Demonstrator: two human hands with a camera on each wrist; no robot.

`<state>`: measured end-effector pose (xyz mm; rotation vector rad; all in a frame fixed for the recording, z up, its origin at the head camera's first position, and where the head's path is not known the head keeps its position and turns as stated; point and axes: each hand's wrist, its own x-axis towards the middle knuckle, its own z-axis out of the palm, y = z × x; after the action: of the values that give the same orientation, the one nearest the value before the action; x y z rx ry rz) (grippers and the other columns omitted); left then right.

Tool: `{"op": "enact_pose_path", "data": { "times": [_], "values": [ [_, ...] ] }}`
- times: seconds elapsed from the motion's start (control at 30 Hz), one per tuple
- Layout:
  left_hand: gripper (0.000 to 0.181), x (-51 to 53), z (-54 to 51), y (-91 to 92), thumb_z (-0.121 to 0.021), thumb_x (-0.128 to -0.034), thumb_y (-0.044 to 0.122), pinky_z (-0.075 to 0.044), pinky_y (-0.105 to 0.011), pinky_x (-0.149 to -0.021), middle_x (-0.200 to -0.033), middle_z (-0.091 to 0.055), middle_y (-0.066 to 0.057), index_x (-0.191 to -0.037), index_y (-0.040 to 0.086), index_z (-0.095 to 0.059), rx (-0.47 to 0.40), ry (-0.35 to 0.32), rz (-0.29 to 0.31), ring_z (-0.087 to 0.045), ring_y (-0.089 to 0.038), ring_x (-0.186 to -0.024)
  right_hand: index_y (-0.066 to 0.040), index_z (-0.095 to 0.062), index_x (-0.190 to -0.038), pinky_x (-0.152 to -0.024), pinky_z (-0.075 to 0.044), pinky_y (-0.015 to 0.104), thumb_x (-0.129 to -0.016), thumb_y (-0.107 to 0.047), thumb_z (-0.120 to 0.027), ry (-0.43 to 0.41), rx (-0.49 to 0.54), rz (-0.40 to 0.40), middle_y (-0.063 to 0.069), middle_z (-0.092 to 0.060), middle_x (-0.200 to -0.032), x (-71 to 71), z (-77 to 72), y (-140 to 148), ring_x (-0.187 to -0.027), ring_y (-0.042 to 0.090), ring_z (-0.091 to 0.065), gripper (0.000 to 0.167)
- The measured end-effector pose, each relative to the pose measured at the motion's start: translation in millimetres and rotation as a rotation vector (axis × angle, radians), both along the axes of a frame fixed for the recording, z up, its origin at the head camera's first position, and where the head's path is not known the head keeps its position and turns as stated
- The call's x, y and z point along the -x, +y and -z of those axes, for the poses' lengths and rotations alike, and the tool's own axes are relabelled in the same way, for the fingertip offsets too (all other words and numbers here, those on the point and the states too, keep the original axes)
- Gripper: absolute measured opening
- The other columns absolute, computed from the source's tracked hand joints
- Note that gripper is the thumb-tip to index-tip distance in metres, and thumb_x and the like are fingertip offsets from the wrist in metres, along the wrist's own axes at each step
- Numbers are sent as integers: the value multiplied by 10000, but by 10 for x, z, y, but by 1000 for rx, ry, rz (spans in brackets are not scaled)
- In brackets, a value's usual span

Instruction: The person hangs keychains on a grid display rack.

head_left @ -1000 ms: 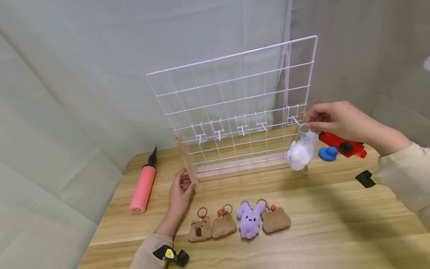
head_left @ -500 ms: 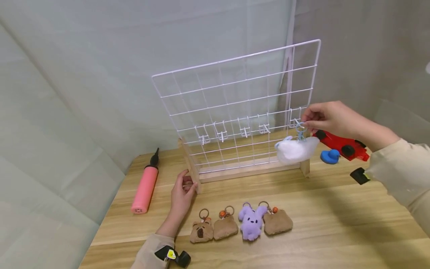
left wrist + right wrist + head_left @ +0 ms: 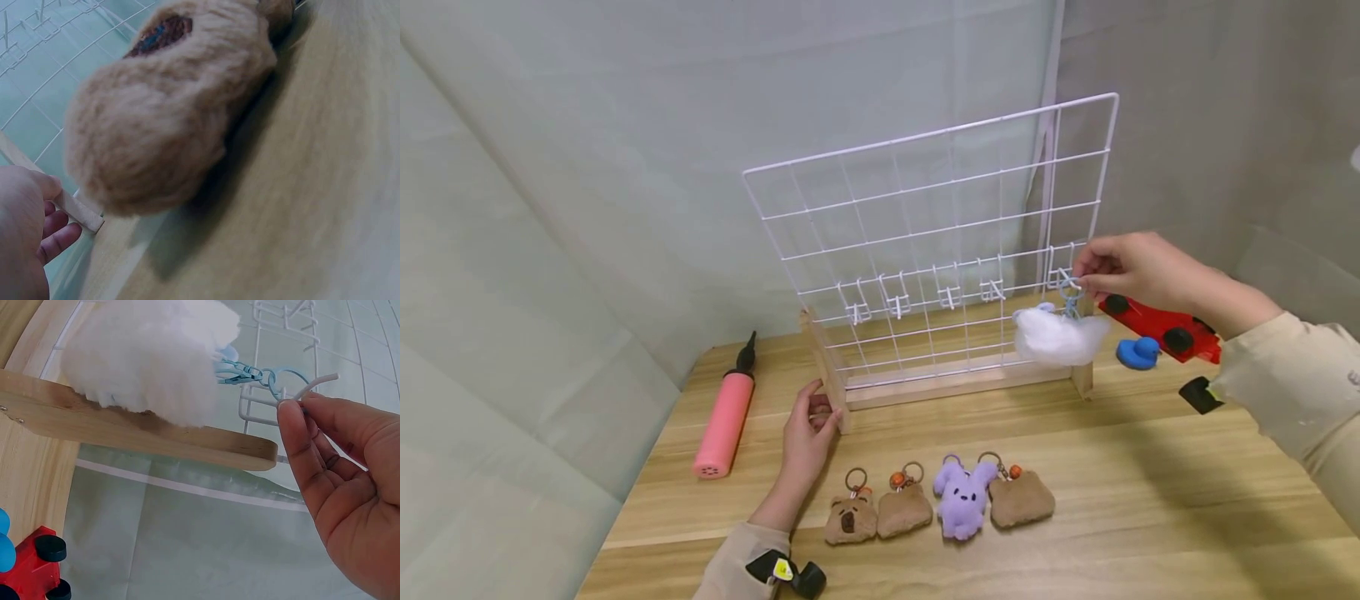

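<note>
My right hand (image 3: 1142,271) pinches the light-blue ring (image 3: 289,370) of a white plush keychain (image 3: 1060,336) between thumb and forefinger. The ring is at the rightmost white hook (image 3: 322,381), whose tip shows beyond it in the right wrist view; the plush dangles below by a blue clasp (image 3: 240,374). That hook hangs on a white wire grid rack (image 3: 951,225) with wooden feet. At the rack's left wooden foot (image 3: 823,367), my left hand (image 3: 807,433) grips the edge with thumb and curled fingers. In the left wrist view, a brown plush (image 3: 150,131) looms close before the camera.
Several bare hooks (image 3: 898,304) line the grid. In front lie brown bear keychains (image 3: 852,521) and a purple bunny keychain (image 3: 962,504). A pink hand pump (image 3: 725,425) lies left; a blue duck (image 3: 1138,353) and red toy car (image 3: 1165,327) sit right.
My right hand has moved slightly left with the white plush, bringing its ring to the rightmost hook. The plush has swung round to face sideways. My left hand stays at the rack's foot.
</note>
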<state>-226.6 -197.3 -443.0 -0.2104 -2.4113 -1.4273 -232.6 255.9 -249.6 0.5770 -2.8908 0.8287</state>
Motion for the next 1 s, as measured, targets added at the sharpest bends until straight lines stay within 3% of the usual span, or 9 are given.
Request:
{"op": "enact_pose_path", "data": {
  "times": [0.3,0.57,0.8,1.0],
  "values": [
    [527,3,-2,-2,-652,-872,-19,-523,-137,-758,-1104,-611,-230,-1355,8,-441,0,-8,1,-612,-290,-977,-83,-642,-982,-655,-492,137,-888,-77,-661,41,-46,16,21,-683,-862,11,-5,2,-696,62,-591,96],
    [548,6,-17,20,-652,-875,-10,-542,-183,-770,-1130,-604,-241,-1372,-5,-421,4,-15,-3,-610,-314,-1004,-95,-645,-999,-656,-491,140,-886,-93,-669,27,-55,38,21,-682,-878,8,-14,15,-722,96,-592,116],
    [532,8,-10,0,-650,-877,-11,-531,-154,-777,-1125,-611,-232,-1364,10,-436,-2,-15,-4,-614,-306,-1003,-113,-657,-1019,-639,-491,156,-880,-129,-690,31,-53,53,12,-670,-881,0,0,31,-721,104,-572,144],
    [529,-1,-23,-7,-650,-878,-7,-531,-154,-778,-1122,-611,-232,-1362,13,-438,-8,-10,-1,-613,-305,-1001,-137,-674,-999,-645,-489,163,-873,-159,-704,81,-66,71,-7,-686,-891,-59,10,52,-729,82,-571,132]
  ]
}}
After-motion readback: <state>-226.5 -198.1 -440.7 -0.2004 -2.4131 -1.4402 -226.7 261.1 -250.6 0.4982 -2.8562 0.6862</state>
